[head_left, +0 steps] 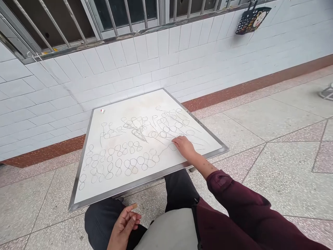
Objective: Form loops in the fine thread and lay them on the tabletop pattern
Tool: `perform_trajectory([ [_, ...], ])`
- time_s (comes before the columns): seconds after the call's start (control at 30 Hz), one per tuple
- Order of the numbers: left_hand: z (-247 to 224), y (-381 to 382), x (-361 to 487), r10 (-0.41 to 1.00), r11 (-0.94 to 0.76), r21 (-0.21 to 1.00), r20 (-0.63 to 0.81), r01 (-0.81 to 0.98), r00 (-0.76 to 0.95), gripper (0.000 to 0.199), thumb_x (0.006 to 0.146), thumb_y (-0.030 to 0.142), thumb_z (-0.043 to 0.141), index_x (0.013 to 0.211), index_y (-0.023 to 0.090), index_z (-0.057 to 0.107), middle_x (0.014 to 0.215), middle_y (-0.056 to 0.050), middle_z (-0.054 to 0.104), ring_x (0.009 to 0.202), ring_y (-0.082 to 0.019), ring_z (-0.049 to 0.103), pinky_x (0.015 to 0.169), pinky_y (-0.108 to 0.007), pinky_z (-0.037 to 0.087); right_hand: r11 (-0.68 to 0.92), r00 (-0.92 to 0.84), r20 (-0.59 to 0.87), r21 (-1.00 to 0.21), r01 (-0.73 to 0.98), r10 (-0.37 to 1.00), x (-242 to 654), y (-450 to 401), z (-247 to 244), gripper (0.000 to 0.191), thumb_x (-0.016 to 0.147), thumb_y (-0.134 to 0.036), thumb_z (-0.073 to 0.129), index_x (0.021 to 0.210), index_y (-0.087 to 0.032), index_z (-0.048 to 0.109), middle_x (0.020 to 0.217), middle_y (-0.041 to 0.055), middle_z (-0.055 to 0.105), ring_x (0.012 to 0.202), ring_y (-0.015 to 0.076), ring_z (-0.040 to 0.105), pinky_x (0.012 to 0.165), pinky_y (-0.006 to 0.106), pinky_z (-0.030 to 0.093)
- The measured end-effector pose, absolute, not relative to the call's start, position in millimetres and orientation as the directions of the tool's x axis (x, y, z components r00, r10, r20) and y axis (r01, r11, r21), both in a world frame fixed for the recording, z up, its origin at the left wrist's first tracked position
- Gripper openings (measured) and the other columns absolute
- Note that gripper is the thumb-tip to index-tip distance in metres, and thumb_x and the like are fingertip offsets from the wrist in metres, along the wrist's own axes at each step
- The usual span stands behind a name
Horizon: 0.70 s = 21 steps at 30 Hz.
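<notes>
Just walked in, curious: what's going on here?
A person's right hand is down among thin dark looped shapes, apparently wire, on a white, metal-rimmed, four-cornered table. Some form figure-eights; others lie bunched near the middle. The left hand, with a tan finger covering, is off the table, seemingly empty.
</notes>
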State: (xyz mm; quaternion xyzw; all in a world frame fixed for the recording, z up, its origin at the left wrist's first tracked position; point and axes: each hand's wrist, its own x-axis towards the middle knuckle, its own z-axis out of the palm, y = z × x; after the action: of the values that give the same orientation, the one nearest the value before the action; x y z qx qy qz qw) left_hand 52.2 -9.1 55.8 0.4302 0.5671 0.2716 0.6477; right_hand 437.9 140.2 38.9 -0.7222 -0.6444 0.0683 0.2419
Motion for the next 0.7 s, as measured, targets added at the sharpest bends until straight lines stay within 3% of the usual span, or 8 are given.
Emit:
perform_trajectory([
  [0.13, 74.2, -1.6, 61.7, 0.879, 0.447, 0.890, -0.456, 0.091, 0.140, 0.051, 0.081, 0.047, 0.064, 0.124, 0.019, 0.055, 0.096, -0.007, 0.070, 0.088, -0.019, 0.061, 0.082, -0.030, 0.045, -0.046, 0.112, 0.166, -0.358, 0.933, 0.980, 439.2, 149.6, 30.5, 0.022, 0.093, -0.017, 0.047, 0.103, -0.019, 0.067, 0.101, 0.0119, 0.064, 0.098, 0.0256, 0.048, 0.068, 0.030, 0.041],
  [0.43, 66.8, 13.1, 71.1, 0.878, 0.459, 0.885, -0.466, 0.081, 0.113, 0.053, 0.075, 0.045, 0.070, 0.119, 0.017, 0.060, 0.092, -0.008, 0.071, 0.085, -0.020, 0.061, 0.077, -0.030, 0.047, 0.016, 0.035, 0.183, -0.272, 0.962, 0.982, 440.1, 150.5, 35.8, 0.022, 0.094, -0.013, 0.043, 0.088, -0.015, 0.064, 0.090, 0.0132, 0.061, 0.089, 0.0250, 0.047, 0.067, 0.031, 0.038],
  [0.6, 76.5, 14.2, 82.1, 0.877, 0.448, 0.891, -0.455, 0.078, 0.152, 0.052, 0.076, 0.046, 0.069, 0.117, 0.017, 0.061, 0.089, -0.007, 0.071, 0.081, -0.019, 0.060, 0.075, -0.029, 0.046, -0.006, 0.089, 0.275, -0.291, 0.957, 0.957, 461.3, 132.6, 55.6, 0.022, 0.095, -0.016, 0.039, 0.094, -0.018, 0.061, 0.095, 0.0105, 0.061, 0.091, 0.0241, 0.050, 0.068, 0.030, 0.039],
  [0.7, 90.8, 20.5, 92.4, 0.884, 0.441, 0.894, -0.447, 0.073, 0.133, 0.053, 0.071, 0.048, 0.073, 0.115, 0.018, 0.064, 0.088, -0.007, 0.071, 0.077, -0.019, 0.061, 0.070, -0.029, 0.046, -0.003, 0.159, 0.324, -0.434, 0.901, 0.932, 462.7, 118.3, 78.5, 0.019, 0.094, -0.020, 0.039, 0.096, -0.019, 0.057, 0.092, 0.0076, 0.061, 0.083, 0.0207, 0.055, 0.065, 0.029, 0.041],
])
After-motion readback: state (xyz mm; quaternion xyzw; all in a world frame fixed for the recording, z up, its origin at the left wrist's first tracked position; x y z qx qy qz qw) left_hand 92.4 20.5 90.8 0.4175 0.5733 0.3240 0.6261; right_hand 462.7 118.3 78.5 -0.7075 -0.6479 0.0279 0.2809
